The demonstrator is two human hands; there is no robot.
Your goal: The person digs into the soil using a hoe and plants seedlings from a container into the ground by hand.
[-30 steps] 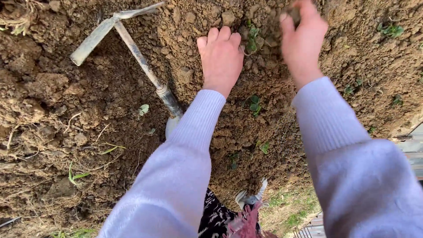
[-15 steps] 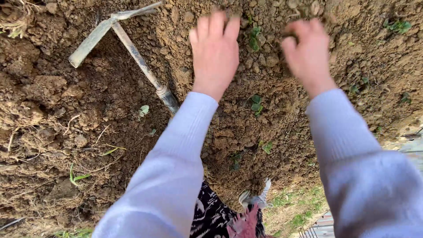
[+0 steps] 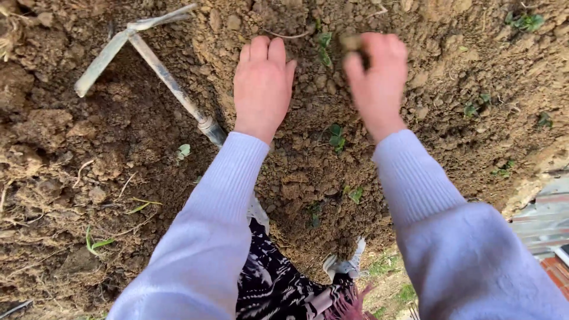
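Moved: both hands drew back toward the body since the earlier frame; left went from fingers spread to fingers together, right dropped lower and picked up motion blur.
Left hand (image 3: 262, 89): flat, palm down on the soil (image 3: 308, 172), fingers extended and closed side by side, gripping nothing.
Right hand (image 3: 377, 77): curled, grip narrow around a small clod (image 3: 351, 42) at the fingertips; blurred, so how firm the hold is I cannot tell.
Seedling (image 3: 323, 48): between the two hands, just beyond the fingertips, leaves up.
Second seedling (image 3: 336, 136): between the wrists, nearer the body.
Hoe (image 3: 169, 83): just left of left hand, lying on soil, not touched.
Hoe axis: long axis diagonal; forked metal head far-left, handle runs toward the left wrist and under the sleeve (image 3: 231, 178).
Risk: pressing or raking soil could bury or snap the seedling, since it sits right at the fingertips.
Risk: left sleeve or forearm could nudge the hoe handle, which passes beneath it.
Risk: clod may crumble and drop on leaves; hold looks loose.
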